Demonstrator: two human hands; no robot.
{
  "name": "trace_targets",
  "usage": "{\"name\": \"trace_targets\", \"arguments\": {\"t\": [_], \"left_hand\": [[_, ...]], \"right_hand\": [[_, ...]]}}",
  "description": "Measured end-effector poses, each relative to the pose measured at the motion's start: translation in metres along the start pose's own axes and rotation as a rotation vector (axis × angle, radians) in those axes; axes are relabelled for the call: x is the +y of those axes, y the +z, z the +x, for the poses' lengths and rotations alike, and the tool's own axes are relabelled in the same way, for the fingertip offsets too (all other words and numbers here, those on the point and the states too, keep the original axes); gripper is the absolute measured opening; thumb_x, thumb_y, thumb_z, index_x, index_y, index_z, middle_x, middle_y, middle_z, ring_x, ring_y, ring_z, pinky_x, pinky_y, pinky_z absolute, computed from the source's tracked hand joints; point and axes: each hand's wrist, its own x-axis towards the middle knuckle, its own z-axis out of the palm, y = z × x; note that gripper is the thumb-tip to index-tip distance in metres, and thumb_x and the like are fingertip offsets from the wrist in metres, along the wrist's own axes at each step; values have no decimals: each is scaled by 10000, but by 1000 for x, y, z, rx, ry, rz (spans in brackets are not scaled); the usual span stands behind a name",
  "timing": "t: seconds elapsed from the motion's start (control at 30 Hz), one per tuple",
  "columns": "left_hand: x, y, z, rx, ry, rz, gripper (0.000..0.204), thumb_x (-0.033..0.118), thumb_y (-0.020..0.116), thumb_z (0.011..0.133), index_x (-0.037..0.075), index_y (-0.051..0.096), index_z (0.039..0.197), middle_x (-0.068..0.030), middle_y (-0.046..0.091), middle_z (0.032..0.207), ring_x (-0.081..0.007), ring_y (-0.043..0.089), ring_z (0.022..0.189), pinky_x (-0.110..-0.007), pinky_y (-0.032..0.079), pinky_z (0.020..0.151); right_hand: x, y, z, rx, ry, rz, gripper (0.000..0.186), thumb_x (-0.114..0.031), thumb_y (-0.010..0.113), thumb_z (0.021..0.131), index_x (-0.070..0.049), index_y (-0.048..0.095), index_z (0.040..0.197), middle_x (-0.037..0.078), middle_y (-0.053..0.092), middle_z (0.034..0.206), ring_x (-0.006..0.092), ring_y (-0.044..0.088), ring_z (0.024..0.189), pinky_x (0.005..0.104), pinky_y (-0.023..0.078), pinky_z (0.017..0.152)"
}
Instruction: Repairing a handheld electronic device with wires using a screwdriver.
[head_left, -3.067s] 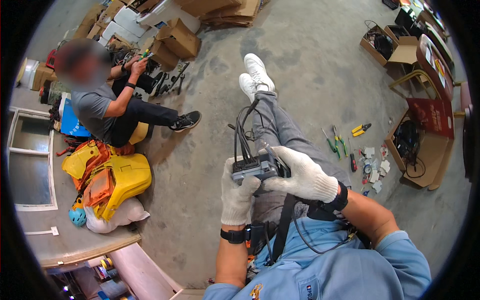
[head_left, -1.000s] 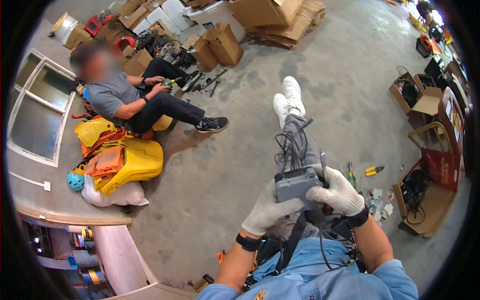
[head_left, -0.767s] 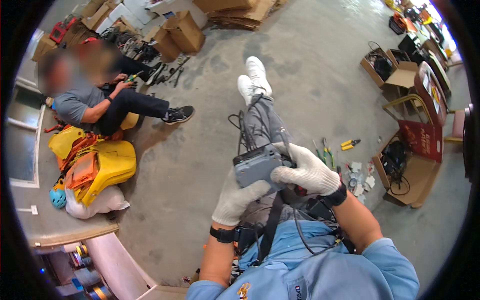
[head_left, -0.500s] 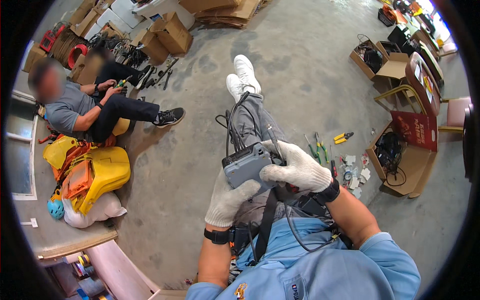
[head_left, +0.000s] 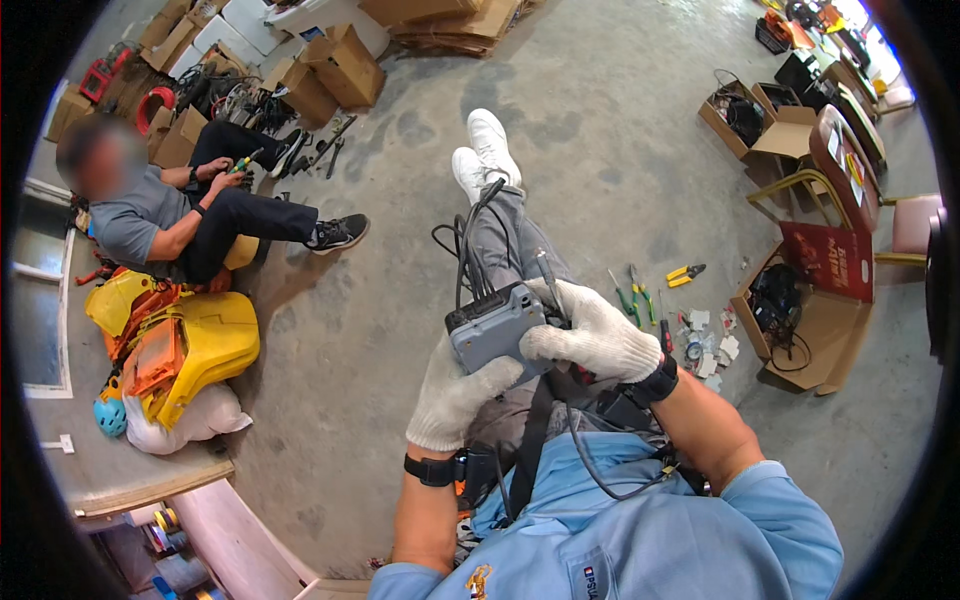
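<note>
A grey plastic box [head_left: 500, 335] with black cables [head_left: 470, 250] coming out of its far side is held above my lap. My left hand [head_left: 450, 390], in a white knitted glove, supports it from the left, thumb along its near face. My right hand [head_left: 605, 335], gloved alike, closes at the box's right edge with the thumb against it. A thin dark piece with a metal tip [head_left: 545, 270] sticks up by the right index finger; its kind is unclear. Something red and black shows below that hand, partly hidden. A grey cable [head_left: 590, 465] loops across my lap.
Yellow-handled cutters [head_left: 686, 275], green-handled pliers [head_left: 635, 290] and scattered white scraps [head_left: 705, 345] lie on the floor to the right. Beyond is a cardboard box [head_left: 825, 340] with black cables. At left a person [head_left: 150, 210] sits beside yellow plastic pieces [head_left: 215, 340].
The grey box has shifted very slightly to the right in the picture. My grip on it looks the same.
</note>
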Motion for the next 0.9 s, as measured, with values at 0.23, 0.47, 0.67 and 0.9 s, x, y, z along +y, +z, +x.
{"name": "trace_targets", "arguments": {"t": [0.23,0.47,0.67,0.9], "left_hand": [[-1,-6,-2,21,-62,15,812,290,880,795,3,507,1457,-115,645,1342,-204,627,1215,-371,514,1032],[-22,-28,-6,-70,-29,98,1109,807,462,885,26,232,1638,-126,468,1567,-224,526,1351,-363,452,1099],[-10,-13,-2,14,-19,51,1102,795,544,892,24,261,1627,-125,450,1560,-228,414,1446,-383,340,1192],[-1,-4,4,28,79,41,1103,773,597,885,32,246,1622,-136,441,1549,-237,432,1437,-386,360,1187]], "right_hand": [[6,-1,-1,96,87,75,410,-252,717,933,0,616,1240,-32,610,890,28,516,672,200,443,576],[46,-7,8,18,-10,386,455,-397,709,973,-57,628,1265,-76,604,840,-20,475,570,169,413,510],[69,-8,17,-56,56,510,544,-533,705,962,-62,648,1230,-71,624,837,-20,497,559,164,416,493],[61,3,17,-19,143,607,467,-521,676,987,-69,682,1104,-36,672,829,32,580,608,200,470,519]]}}
